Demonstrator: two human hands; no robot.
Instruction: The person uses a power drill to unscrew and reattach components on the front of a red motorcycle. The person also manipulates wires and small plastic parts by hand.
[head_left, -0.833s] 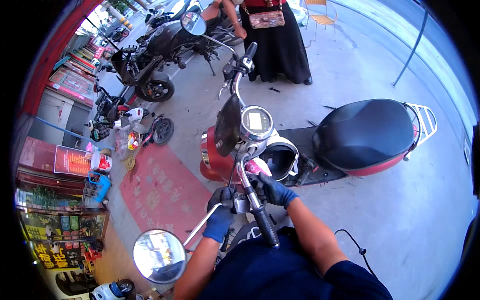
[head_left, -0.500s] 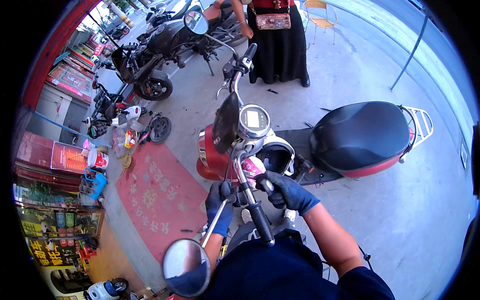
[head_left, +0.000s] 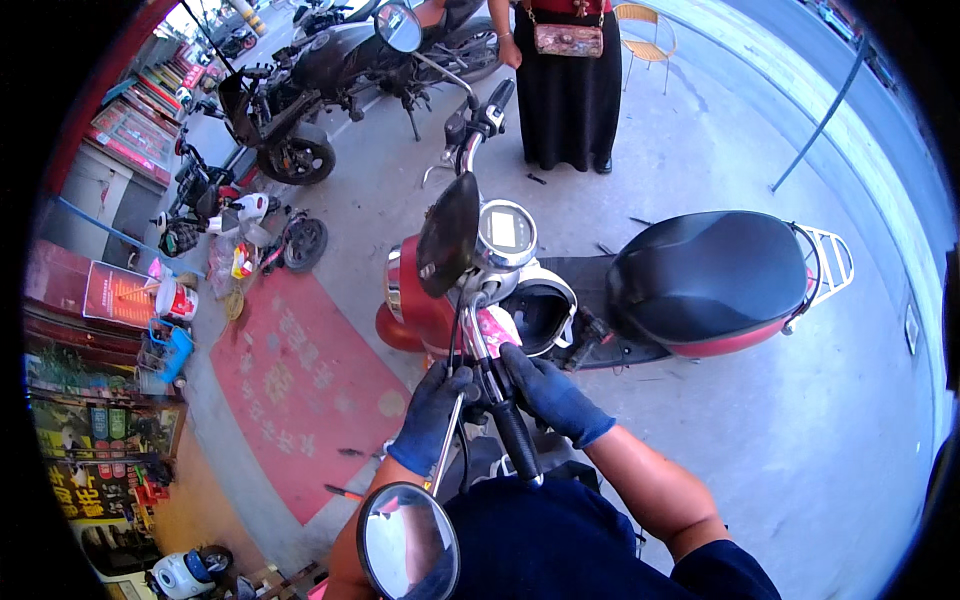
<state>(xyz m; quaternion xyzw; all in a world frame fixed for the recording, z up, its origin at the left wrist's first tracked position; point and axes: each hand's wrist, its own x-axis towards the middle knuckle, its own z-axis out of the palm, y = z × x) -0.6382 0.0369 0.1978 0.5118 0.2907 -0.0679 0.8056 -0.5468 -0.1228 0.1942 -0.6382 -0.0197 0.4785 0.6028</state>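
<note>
Both my hands wear dark blue gloves and work at the near handlebar (head_left: 484, 352) of a red scooter (head_left: 425, 290). My left hand (head_left: 430, 408) is closed around the upper end of the stem (head_left: 447, 440) of a round mirror (head_left: 408, 540), beside the bar. On the other side of the bar, my right hand (head_left: 552, 392) is bent in close to the black grip (head_left: 516, 440). Its fingertips are partly hidden, and what they hold does not show. A pink-and-white cloth or bag (head_left: 496, 328) lies just beyond it, next to a white-and-black helmet (head_left: 542, 312).
The scooter's black seat (head_left: 710, 275) extends to the right. A person in a long black skirt (head_left: 568, 100) stands on the far side, near a yellow chair (head_left: 645, 38). Parked motorbikes (head_left: 335, 85) and a loose wheel (head_left: 304, 243) are at the left. A red mat (head_left: 310, 380) covers ground there.
My right hand has moved left and in against the handlebar; the pale item between its fingers no longer shows. The round mirror has shifted right, with my left hand still on its stem.
</note>
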